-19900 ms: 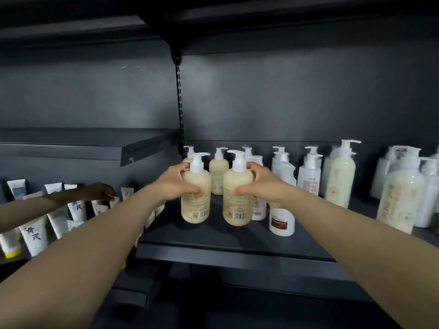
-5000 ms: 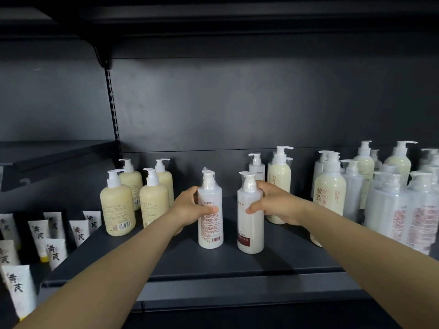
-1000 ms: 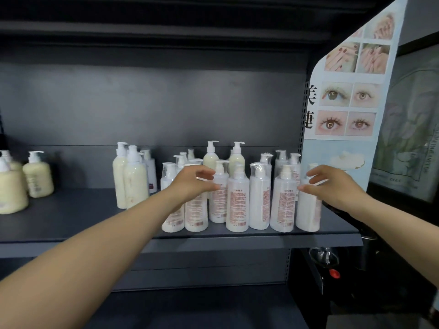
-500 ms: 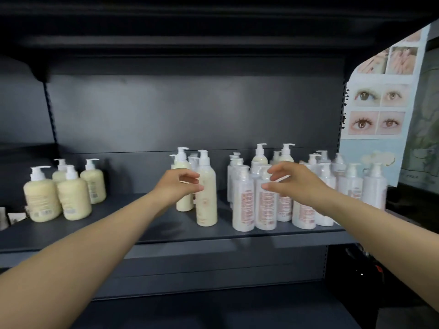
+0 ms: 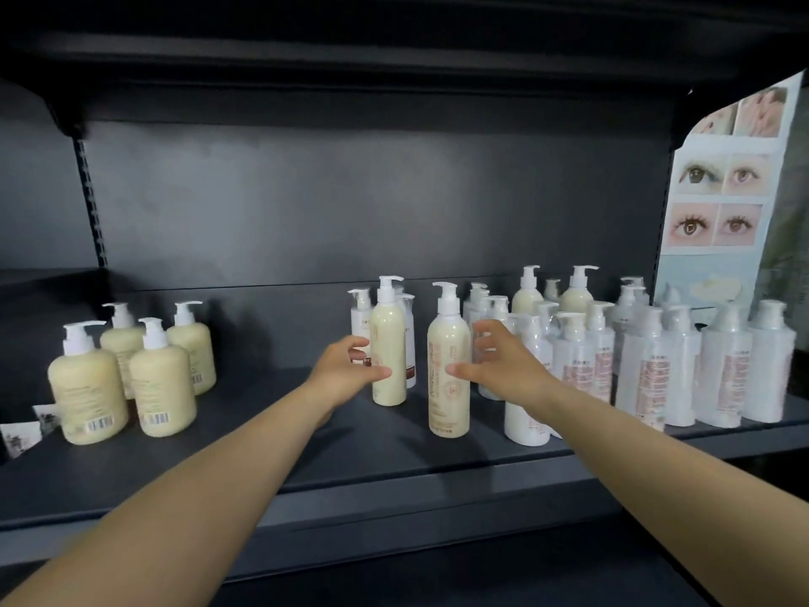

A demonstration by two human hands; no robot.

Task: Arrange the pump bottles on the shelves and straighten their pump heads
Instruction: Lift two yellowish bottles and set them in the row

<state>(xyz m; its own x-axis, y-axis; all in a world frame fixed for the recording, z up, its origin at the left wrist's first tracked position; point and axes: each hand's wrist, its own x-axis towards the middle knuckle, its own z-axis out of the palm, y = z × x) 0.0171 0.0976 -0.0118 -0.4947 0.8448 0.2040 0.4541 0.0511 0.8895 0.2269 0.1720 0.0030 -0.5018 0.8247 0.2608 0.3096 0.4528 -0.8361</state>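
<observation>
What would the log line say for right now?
left hand: touching tall cream pump bottle | right hand: open beside second tall cream pump bottle | dark metal shelf: both upright

We see a dim, dark shelf (image 5: 394, 453) lit softly from the front, its bottles (image 5: 448, 361) casting faint shadows. Edges bow with wide-angle distortion, and the poster (image 5: 722, 203) looks blurred.
</observation>
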